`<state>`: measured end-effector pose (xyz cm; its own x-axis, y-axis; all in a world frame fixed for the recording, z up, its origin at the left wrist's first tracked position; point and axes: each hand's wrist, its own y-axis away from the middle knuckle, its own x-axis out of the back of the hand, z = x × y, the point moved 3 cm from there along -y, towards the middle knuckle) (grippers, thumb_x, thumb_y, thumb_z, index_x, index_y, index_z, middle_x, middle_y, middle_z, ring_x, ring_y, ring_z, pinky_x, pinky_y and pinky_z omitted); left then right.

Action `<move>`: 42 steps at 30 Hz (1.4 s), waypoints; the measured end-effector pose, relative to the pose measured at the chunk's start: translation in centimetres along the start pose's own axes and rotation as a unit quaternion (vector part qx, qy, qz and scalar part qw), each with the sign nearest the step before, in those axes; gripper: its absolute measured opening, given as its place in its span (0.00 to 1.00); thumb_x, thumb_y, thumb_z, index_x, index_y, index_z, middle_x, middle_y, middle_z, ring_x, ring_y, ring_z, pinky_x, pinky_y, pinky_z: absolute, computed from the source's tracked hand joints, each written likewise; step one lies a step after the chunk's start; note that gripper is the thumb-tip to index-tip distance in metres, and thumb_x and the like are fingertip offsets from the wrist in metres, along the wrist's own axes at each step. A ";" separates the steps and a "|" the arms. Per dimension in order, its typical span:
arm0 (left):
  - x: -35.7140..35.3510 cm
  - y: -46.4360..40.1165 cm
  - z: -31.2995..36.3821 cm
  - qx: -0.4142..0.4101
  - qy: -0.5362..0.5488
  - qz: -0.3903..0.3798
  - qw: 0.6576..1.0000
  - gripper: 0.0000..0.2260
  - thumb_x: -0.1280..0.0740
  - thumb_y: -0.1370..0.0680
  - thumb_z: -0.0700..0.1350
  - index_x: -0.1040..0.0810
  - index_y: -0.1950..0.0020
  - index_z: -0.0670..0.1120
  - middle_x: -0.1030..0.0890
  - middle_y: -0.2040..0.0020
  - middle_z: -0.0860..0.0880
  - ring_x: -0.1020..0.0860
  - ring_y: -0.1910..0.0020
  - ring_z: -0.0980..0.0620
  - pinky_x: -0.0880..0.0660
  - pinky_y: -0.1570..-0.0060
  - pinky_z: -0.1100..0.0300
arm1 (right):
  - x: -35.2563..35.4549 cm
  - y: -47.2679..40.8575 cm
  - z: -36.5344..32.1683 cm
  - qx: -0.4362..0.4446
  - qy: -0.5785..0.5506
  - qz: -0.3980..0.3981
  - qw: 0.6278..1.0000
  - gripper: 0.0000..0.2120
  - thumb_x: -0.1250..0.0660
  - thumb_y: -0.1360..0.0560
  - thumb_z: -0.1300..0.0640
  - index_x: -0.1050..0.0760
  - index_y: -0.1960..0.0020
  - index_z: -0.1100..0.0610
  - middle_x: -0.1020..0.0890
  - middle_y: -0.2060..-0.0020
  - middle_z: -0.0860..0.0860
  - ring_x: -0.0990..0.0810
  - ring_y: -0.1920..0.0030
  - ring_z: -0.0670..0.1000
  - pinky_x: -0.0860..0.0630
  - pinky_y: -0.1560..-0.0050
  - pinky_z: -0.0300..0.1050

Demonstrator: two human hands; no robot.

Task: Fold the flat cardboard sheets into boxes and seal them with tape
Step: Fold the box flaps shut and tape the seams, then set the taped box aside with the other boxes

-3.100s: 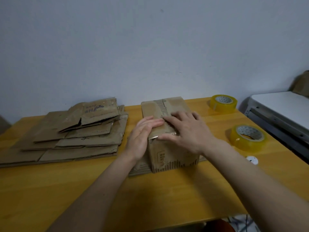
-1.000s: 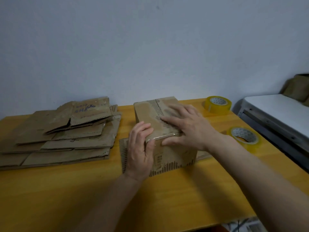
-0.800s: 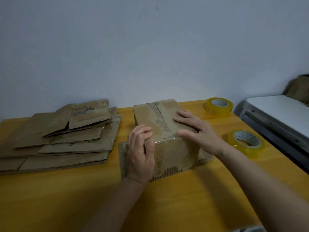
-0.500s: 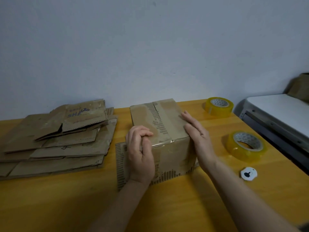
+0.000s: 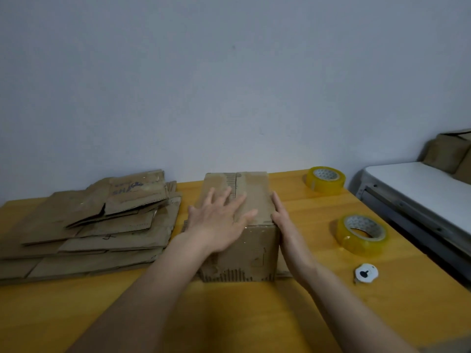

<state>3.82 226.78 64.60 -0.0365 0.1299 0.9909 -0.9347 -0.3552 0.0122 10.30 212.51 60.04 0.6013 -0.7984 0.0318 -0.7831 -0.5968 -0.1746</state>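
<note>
A folded brown cardboard box [image 5: 254, 248] stands in the middle of the yellow wooden table [image 5: 229, 314], its top flaps closed along a taped seam. My left hand [image 5: 219, 217] lies flat on the box's top with its fingers spread straight. My right hand [image 5: 280, 217] presses flat against the box's right side, fingers straight and pointing away from me. A stack of flat cardboard sheets [image 5: 89, 225] lies to the left of the box. Two rolls of yellowish tape sit to the right: one near [image 5: 362, 234], one far [image 5: 325, 180].
A small white round object with a black mark [image 5: 366, 273] lies near the closer tape roll. A white and grey unit [image 5: 420, 200] stands past the table's right edge, with brown cardboard [image 5: 451, 154] behind it. A pale wall rises behind the table.
My left hand left the box's near left corner, uncurled, and now lies flat on the top. My right hand slid off the top to the box's right side.
</note>
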 end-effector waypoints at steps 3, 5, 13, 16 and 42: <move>0.2 1.5 -0.6 0.003 0.016 0.045 0.999 0.30 0.60 0.26 0.72 0.55 0.24 0.66 0.58 0.21 0.57 0.59 0.22 0.50 0.50 0.28 0.37 | 1.7 1.2 0.0 -0.042 0.032 0.052 0.997 0.36 0.47 0.26 0.30 0.50 0.23 0.43 0.41 0.26 0.40 0.39 0.29 0.40 0.37 0.30 0.43; -0.5 3.6 -0.1 0.005 0.029 0.109 0.994 0.33 0.59 0.28 0.73 0.60 0.25 0.65 0.68 0.23 0.54 0.64 0.24 0.50 0.57 0.28 0.40 | 2.7 1.9 0.2 -0.071 0.038 0.075 0.994 0.38 0.46 0.28 0.31 0.45 0.23 0.47 0.39 0.25 0.45 0.39 0.26 0.47 0.41 0.26 0.53; -0.3 9.2 -0.8 0.135 0.436 0.204 0.866 0.53 0.27 0.37 0.66 0.56 0.22 0.58 0.37 0.24 0.52 0.34 0.29 0.49 0.33 0.32 0.43 | 0.6 2.6 -3.3 0.007 -0.009 -0.010 1.000 0.28 0.37 0.26 0.36 0.36 0.28 0.42 0.25 0.36 0.45 0.24 0.37 0.47 0.26 0.37 0.50; 0.8 9.3 -1.2 0.058 0.441 0.284 0.849 0.53 0.20 0.36 0.47 0.54 0.23 0.61 0.36 0.30 0.62 0.34 0.30 0.57 0.35 0.30 0.53 | 1.1 2.6 -4.5 0.048 -0.001 -0.055 0.997 0.30 0.31 0.26 0.51 0.39 0.28 0.40 0.23 0.38 0.38 0.24 0.40 0.38 0.24 0.47 0.35; -5.5 9.5 -2.2 0.086 0.463 0.085 0.878 0.26 0.25 0.28 0.44 0.32 0.35 0.55 0.23 0.44 0.55 0.23 0.48 0.60 0.26 0.60 0.74 | 4.0 3.4 0.1 -0.062 0.114 0.141 0.981 0.16 0.39 0.23 0.70 0.26 0.38 0.58 0.21 0.42 0.53 0.23 0.42 0.52 0.23 0.51 0.43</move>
<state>-5.59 224.75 58.97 -0.5169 0.7300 0.4470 -0.8236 -0.5665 -0.0273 10.05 207.26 59.46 0.3176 -0.9223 0.2203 -0.9353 -0.3430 -0.0875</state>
